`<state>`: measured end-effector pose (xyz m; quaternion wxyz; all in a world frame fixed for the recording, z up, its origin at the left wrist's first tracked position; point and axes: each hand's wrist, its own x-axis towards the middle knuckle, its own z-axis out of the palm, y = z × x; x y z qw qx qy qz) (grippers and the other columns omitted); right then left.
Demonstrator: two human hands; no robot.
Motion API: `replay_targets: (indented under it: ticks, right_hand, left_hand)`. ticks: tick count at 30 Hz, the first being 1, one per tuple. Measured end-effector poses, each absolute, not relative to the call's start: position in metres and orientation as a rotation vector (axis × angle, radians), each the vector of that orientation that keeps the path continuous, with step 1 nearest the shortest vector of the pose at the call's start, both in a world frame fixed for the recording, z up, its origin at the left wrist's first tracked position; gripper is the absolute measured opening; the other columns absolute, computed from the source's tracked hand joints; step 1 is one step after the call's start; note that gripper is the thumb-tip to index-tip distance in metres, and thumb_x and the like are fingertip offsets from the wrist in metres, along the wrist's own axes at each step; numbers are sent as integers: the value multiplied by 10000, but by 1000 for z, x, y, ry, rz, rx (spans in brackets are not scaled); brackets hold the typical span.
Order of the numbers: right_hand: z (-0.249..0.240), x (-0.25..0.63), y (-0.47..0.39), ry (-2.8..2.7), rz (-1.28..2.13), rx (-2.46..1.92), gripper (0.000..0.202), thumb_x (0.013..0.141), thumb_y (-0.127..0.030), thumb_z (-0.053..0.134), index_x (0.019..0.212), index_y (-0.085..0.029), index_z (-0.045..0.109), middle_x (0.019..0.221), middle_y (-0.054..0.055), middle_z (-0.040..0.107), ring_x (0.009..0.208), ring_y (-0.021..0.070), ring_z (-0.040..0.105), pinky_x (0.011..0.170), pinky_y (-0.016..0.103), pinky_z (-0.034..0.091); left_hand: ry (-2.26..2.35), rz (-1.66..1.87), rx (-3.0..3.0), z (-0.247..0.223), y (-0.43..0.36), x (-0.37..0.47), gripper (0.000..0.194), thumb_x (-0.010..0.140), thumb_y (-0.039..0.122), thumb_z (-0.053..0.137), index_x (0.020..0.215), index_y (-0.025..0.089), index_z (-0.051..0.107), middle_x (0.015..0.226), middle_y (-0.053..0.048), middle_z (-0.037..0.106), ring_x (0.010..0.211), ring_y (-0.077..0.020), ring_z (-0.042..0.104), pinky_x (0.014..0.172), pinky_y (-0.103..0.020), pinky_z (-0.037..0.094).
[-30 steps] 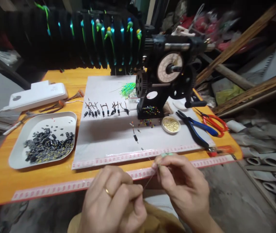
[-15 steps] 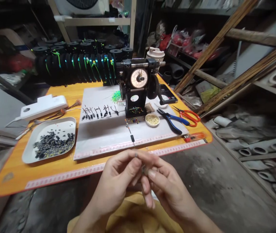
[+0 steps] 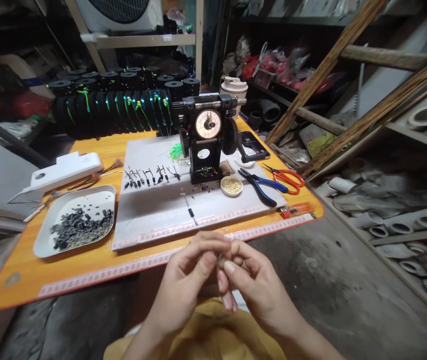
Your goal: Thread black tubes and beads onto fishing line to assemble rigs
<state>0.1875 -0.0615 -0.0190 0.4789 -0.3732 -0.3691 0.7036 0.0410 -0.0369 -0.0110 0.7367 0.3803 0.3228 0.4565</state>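
My left hand [image 3: 194, 267] and my right hand [image 3: 253, 275] meet in front of the table's near edge, fingertips pinched together. Between the right thumb and fingers shows a tiny greyish thing [image 3: 221, 260], too small to name. Just beyond the fingers, a small black cylinder [image 3: 191, 213] on a thin strand with an orange tip lies on the white board [image 3: 153, 215]. Farther back are a row of similar black pieces [image 3: 153, 180], a small dish of gold bits [image 3: 232, 186] and some loose coloured beads [image 3: 201, 188].
A hand-cranked winding machine [image 3: 207, 130] carries a row of black spools [image 3: 111, 114]. Left stands a white tray [image 3: 48, 245] of small black parts, beside a white power strip [image 3: 65, 169]. Blue-handled pliers [image 3: 262, 190], orange scissors [image 3: 290, 181] and a lidded cup [image 3: 235, 86] are right.
My fingers have shifted slightly against each other, both hands staying together. The black cylinder and its strand have slid a little left on the board. The view has moved slightly.
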Motion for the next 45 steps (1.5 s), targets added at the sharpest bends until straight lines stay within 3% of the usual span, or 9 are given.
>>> replay_targets:
  ticks: [6,10,18,24,27,30,33,39,45]
  right_hand:
    - [-18,190,-67,-1037,1765,-1045,359,896,-506,689,855,-160,602,596,-12,619,435,83,580,462,186,479]
    - [-15,188,-74,-1371,1580,-1195,274,980,-412,555,845,-179,603,622,-24,582,454,78,556,486,178,477]
    - [-1,240,-51,-2177,627,-1201,235,878,-49,518,765,-188,670,689,-6,699,590,104,641,575,173,501]
    - [10,366,37,-1962,107,-1646,168,936,-212,622,1035,-150,744,866,83,763,701,178,687,695,332,555]
    - [1,393,73,-1941,29,-1780,201,944,-314,680,1055,-147,693,950,46,725,778,162,687,725,342,587]
    - [-3,395,74,-1872,-36,-1827,335,973,-417,607,1065,-106,693,907,59,711,783,175,696,699,326,550]
    - [4,383,42,-1740,-105,-1784,576,895,-454,635,1264,-13,610,846,125,713,736,223,701,626,370,486]
    - [20,299,-40,-2172,762,-1180,467,901,-165,656,1353,-264,595,839,1,709,642,114,676,594,208,547]
    - [29,241,-46,-2417,1237,-1005,438,903,-233,739,1319,-307,627,948,1,703,796,107,685,741,163,525]
  left_hand:
    - [836,1182,850,-16,-35,45,151,878,331,760,793,208,731,708,10,625,641,-85,581,599,-156,491]
    - [793,1119,773,-16,-25,52,240,872,393,753,798,179,676,654,27,608,432,-18,387,407,-118,317]
    - [893,1048,774,-3,-32,52,313,876,465,725,806,182,611,659,54,632,260,-3,470,291,-80,279]
    - [951,1007,728,3,-36,46,296,874,461,727,841,182,634,880,-12,762,254,-7,507,272,-86,313]
    - [932,981,722,2,-35,44,301,891,475,702,863,178,661,729,-18,760,246,-25,488,273,-99,315]
    - [891,964,706,0,-35,41,309,906,485,681,877,178,672,527,16,677,250,-63,505,277,-110,317]
    - [844,975,673,-1,-36,38,300,921,469,666,879,172,668,638,-18,738,260,-62,528,273,-117,321]
    - [636,995,654,-7,-37,40,233,979,397,601,926,175,647,1080,-79,786,309,-52,608,265,-104,389]
    - [572,991,695,-4,-43,34,243,1017,379,542,968,167,651,551,35,675,276,-84,592,282,-79,388]
